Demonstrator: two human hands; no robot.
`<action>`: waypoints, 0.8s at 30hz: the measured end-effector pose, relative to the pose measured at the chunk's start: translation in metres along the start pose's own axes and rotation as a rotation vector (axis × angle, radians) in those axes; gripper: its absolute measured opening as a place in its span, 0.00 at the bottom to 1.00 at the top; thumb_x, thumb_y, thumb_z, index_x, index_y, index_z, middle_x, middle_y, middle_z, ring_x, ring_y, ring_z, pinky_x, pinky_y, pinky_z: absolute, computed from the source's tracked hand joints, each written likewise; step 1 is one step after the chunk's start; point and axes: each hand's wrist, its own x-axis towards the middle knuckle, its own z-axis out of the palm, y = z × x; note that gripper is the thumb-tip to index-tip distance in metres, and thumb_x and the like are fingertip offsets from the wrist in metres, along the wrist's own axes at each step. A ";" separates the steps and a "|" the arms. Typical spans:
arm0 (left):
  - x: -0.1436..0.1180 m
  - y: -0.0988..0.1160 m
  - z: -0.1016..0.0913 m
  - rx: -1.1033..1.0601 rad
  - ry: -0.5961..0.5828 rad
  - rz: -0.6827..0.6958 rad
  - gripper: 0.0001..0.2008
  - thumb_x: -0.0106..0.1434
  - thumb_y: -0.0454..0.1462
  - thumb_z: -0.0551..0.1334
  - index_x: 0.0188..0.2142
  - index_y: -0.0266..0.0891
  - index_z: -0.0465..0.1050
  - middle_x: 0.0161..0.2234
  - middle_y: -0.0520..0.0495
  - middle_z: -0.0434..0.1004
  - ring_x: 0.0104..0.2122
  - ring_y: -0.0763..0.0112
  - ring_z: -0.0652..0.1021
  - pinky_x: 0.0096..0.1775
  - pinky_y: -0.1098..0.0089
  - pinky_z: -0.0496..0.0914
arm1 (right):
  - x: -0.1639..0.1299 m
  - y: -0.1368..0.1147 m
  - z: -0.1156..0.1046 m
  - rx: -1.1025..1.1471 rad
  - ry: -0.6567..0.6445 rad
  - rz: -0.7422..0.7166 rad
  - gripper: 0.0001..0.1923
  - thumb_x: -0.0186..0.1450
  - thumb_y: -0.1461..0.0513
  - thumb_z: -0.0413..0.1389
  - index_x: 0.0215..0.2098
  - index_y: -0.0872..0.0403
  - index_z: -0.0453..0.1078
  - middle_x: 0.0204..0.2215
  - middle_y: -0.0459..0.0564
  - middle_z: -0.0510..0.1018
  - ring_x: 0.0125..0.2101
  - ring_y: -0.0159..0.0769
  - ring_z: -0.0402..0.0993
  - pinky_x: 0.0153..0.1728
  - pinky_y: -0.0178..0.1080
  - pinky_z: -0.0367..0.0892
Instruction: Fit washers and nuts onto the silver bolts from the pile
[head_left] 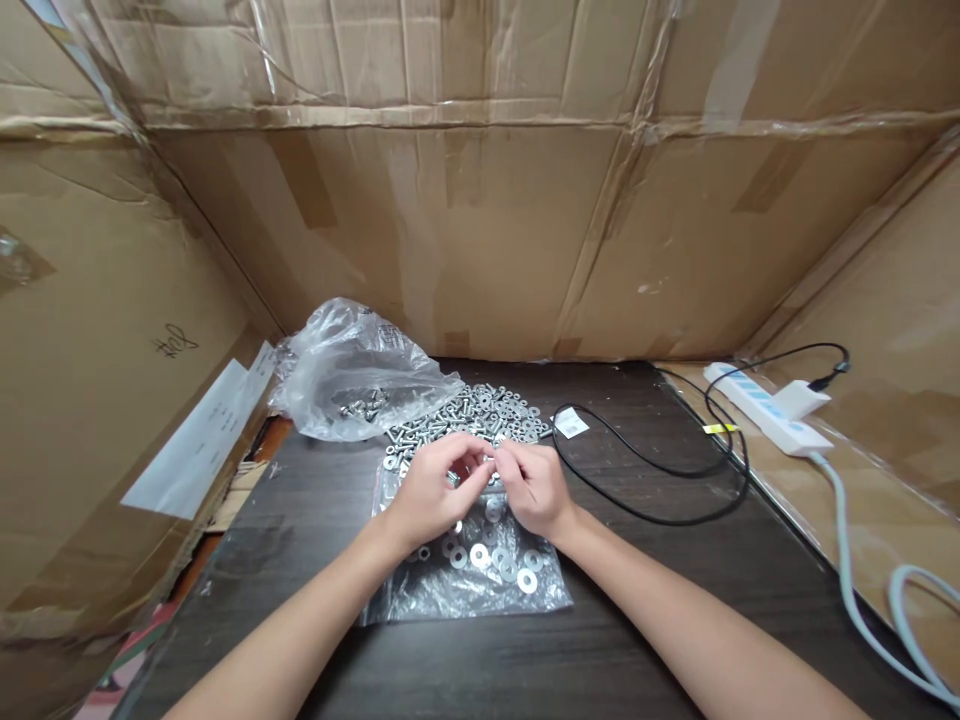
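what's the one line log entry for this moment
left hand + right hand: fingertips pinching small metal part | under: clear bag with washers | behind: screw pile

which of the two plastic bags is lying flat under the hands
The flat clear bag with washers on it, nearest the camera, beneath both hands. The other bag is crumpled and puffed up, back left of the screw pile.

1. The desk (600, 640) lies bare along its near edge, on both sides of the forearms.
2. Cardboard walls (480, 250) close it in behind, left and right.
3. A crumpled plastic bag (352, 370) and a heap of screws (480, 410) block the far middle.
4. A looping black cable (645, 490) crosses the right half.
5. A white power strip (765, 405) sits at the far right.
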 end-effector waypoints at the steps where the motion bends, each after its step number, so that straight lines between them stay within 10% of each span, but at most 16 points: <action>1: -0.001 -0.002 0.000 0.081 0.008 0.098 0.06 0.67 0.35 0.59 0.40 0.36 0.74 0.31 0.47 0.76 0.28 0.72 0.74 0.31 0.72 0.71 | -0.002 -0.002 0.004 0.111 0.003 0.136 0.24 0.70 0.53 0.43 0.17 0.51 0.54 0.14 0.43 0.58 0.17 0.29 0.54 0.22 0.36 0.51; 6: 0.001 -0.007 -0.004 0.363 0.006 0.484 0.09 0.69 0.30 0.55 0.45 0.36 0.72 0.37 0.43 0.80 0.37 0.68 0.79 0.38 0.68 0.76 | -0.005 -0.009 0.017 0.764 -0.140 0.776 0.27 0.64 0.44 0.46 0.14 0.50 0.53 0.07 0.38 0.51 0.09 0.25 0.46 0.11 0.32 0.44; 12: 0.004 0.000 -0.007 0.437 -0.007 0.562 0.07 0.70 0.32 0.57 0.44 0.36 0.72 0.38 0.43 0.80 0.37 0.68 0.80 0.38 0.69 0.77 | 0.000 -0.005 0.010 0.904 -0.321 0.918 0.28 0.63 0.47 0.46 0.11 0.50 0.51 0.05 0.37 0.48 0.08 0.23 0.40 0.10 0.30 0.36; 18: 0.002 -0.006 -0.007 0.267 -0.031 0.266 0.07 0.69 0.34 0.57 0.43 0.36 0.73 0.34 0.45 0.78 0.33 0.69 0.78 0.36 0.69 0.74 | -0.006 -0.007 0.003 0.271 -0.105 0.389 0.27 0.71 0.49 0.43 0.19 0.53 0.61 0.15 0.45 0.63 0.18 0.30 0.60 0.21 0.34 0.55; 24: 0.009 -0.005 -0.015 -0.324 -0.166 -0.372 0.12 0.64 0.44 0.63 0.38 0.36 0.75 0.26 0.50 0.75 0.23 0.76 0.71 0.26 0.75 0.66 | -0.006 -0.003 -0.005 -0.148 0.003 -0.162 0.10 0.64 0.58 0.52 0.42 0.53 0.62 0.33 0.51 0.71 0.28 0.36 0.67 0.28 0.38 0.64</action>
